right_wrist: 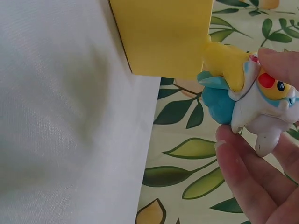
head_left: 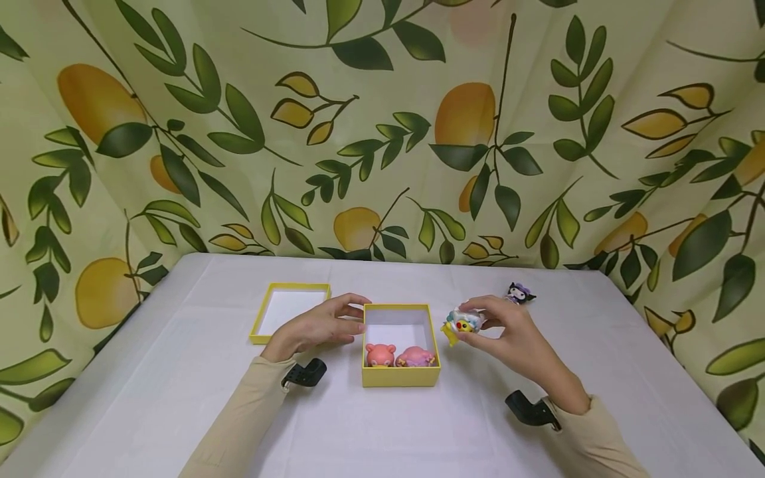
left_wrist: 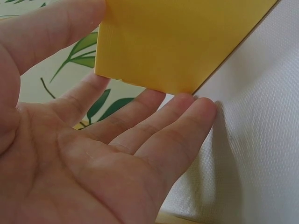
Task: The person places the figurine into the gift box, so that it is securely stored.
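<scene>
A yellow box [head_left: 401,377] with a white inside stands on the table. Two pink toy figures sit along its near side: a bear-eared one [head_left: 380,355] and a pink-and-purple one [head_left: 416,357]. At the box's left wall is my left hand [head_left: 325,323], its extended fingertips and thumb touching the yellow side, as the left wrist view shows. Just right of the box, my right hand [head_left: 505,328] pinches a yellow figurine [right_wrist: 266,91] in a white and blue costume between thumb and fingers. The figurine is held tilted, above the tabletop.
A shallow yellow-rimmed box lid [head_left: 289,312] lies with its white inside up, behind my left hand. Beyond my right hand is a small black-and-purple figurine [head_left: 520,292]. A leaf-and-fruit patterned curtain [head_left: 382,166] hangs behind the white-covered table [head_left: 239,398].
</scene>
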`<state>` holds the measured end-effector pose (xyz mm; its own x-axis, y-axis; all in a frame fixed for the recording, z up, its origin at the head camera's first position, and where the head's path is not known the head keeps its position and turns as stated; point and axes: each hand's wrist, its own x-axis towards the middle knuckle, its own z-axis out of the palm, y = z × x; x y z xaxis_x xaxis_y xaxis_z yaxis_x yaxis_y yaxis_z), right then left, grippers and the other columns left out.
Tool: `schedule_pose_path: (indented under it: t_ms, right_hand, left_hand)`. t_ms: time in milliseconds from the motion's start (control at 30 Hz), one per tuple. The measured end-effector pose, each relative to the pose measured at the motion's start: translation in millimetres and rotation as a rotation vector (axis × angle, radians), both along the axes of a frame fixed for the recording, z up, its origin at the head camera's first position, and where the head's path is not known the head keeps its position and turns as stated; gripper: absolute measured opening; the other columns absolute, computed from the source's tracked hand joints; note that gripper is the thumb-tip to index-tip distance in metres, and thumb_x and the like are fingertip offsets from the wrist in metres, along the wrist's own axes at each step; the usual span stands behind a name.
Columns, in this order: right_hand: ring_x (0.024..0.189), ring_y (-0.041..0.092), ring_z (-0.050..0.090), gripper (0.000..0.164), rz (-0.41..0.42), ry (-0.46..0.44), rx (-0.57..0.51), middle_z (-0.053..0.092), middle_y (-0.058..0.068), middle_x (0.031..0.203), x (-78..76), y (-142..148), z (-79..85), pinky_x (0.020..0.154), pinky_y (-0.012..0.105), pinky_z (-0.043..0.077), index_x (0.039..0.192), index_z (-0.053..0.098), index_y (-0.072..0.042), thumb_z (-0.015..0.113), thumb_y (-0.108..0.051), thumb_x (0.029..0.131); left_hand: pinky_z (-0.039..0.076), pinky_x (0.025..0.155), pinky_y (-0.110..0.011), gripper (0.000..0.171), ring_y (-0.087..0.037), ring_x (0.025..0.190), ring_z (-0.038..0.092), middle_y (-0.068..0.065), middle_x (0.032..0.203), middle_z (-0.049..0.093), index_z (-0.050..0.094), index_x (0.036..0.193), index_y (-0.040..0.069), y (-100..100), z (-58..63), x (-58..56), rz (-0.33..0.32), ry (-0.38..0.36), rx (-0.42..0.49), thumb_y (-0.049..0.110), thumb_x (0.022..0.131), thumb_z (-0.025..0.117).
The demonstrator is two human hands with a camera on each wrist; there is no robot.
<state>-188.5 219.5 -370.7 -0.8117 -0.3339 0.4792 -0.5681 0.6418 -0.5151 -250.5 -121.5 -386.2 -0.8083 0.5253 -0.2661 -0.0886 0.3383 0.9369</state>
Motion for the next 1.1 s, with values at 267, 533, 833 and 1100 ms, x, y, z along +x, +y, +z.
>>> schedule_pose_path:
  t_ms: [267,533,833,1100]
  right_hand:
    - [0.088,0.005,0.062,0.042,0.009,0.043,0.003,0.071,0.003,0.110,-3.8,-6.9,4.0,0.072,0.024,0.060,0.111,0.069,-0.011,0.088,-0.011,0.073]
    - [0.094,0.009,0.064,0.038,0.025,0.030,-0.001,0.071,0.001,0.111,-8.0,-21.9,11.1,0.073,0.029,0.060,0.109,0.070,-0.014,0.087,-0.015,0.075]
    - [0.090,0.013,0.064,0.039,0.048,-0.012,0.005,0.071,0.003,0.114,-16.7,-36.6,12.8,0.075,0.029,0.059,0.113,0.070,-0.014,0.086,-0.017,0.077]
    - [0.088,0.011,0.063,0.042,0.132,-0.014,0.005,0.071,0.004,0.114,-21.7,-45.9,10.8,0.075,0.025,0.057,0.114,0.068,-0.012,0.086,-0.011,0.076]
  left_hand:
    - [0.055,0.096,-0.037,0.047,-0.024,0.110,0.060,-0.018,0.135,0.052,0.049,0.138,0.011,-0.4,-0.4,0.0,0.002,-0.003,-0.009,0.011,0.094,0.065]
    - [0.054,0.097,-0.038,0.048,-0.022,0.110,0.060,-0.019,0.137,0.052,0.048,0.139,0.012,-0.4,1.1,-0.3,-0.001,-0.005,-0.013,0.012,0.094,0.065]
    - [0.055,0.097,-0.037,0.048,-0.024,0.110,0.060,-0.018,0.136,0.052,0.049,0.138,0.012,-0.4,0.5,-1.0,0.009,-0.017,-0.022,0.012,0.094,0.066]
    - [0.055,0.096,-0.037,0.049,-0.023,0.111,0.061,-0.017,0.137,0.052,0.049,0.139,0.013,0.3,1.4,-1.6,0.013,-0.018,-0.038,0.012,0.093,0.066]
